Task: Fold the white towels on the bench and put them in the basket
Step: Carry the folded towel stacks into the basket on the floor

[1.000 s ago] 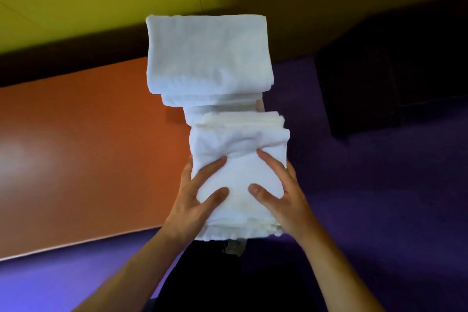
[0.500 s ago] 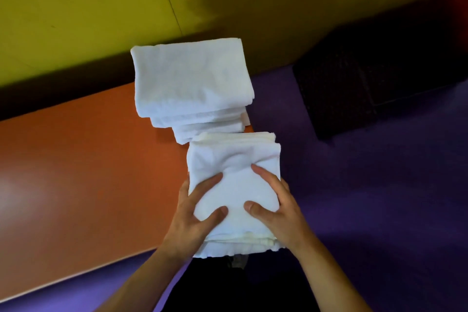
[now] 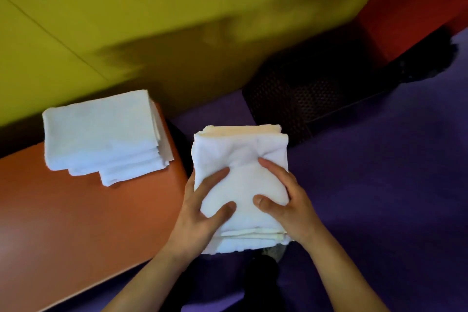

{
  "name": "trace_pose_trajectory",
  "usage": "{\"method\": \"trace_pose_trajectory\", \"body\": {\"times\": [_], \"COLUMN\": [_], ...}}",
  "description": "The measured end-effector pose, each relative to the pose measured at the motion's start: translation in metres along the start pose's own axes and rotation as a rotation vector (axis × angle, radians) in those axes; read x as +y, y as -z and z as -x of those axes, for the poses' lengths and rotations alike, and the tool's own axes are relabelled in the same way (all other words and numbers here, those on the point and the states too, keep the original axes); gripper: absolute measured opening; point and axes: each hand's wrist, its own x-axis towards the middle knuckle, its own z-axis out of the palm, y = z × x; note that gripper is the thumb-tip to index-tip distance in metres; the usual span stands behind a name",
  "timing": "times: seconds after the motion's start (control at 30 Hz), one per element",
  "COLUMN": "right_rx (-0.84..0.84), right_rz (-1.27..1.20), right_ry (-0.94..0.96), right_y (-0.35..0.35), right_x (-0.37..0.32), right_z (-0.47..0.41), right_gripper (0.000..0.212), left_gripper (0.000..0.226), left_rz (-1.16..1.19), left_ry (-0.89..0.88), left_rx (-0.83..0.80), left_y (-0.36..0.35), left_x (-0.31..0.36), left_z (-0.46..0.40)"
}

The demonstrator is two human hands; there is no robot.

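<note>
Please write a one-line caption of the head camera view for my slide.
Both hands, left and right, carry a stack of folded white towels off the orange bench toward a dark perforated basket.

Folded white towel stack [image 3: 240, 157] off bench [image 3: 76, 223], near dark basket [image 3: 304, 99].

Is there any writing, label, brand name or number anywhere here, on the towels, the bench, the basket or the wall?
None can be read.
The held stack of folded towels: plain white, no tag or print showing.
The stack of towels on the bench: plain white too.
The orange bench, yellow wall and purple floor: bare colour.
The dark basket: too dark to tell whether it bears any mark.
</note>
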Motion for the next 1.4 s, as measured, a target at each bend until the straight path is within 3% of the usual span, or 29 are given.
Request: {"method": "trace_pose_trajectory", "body": {"times": [0.3,0.7,1.0,1.4], "right_rx": [0.038,-0.039,-0.039,-0.180], "right_rz": [0.016,0.071,0.083,0.154], "right_ry": [0.027,-0.004,-0.026,-0.007], "right_y": [0.210,0.373,0.470,0.534], "right_x": [-0.012,-0.005,0.078,0.236], "right_z": [-0.044,-0.205,-0.374,-0.570], "right_gripper": [0.063,0.063,0.062,0.057], "left_gripper": [0.056,0.056,0.053,0.051], "left_rz": [0.064,0.136,0.152,0.171], "left_ry": [-0.067,-0.012,0.014,0.041], "left_rx": [-0.010,0.019,0.029,0.165], "left_y": [-0.166,-0.289,-0.394,-0.522], "left_x": [0.096,0.137,0.095,-0.051], "left_z": [-0.095,-0.273,-0.449,-0.625]}}
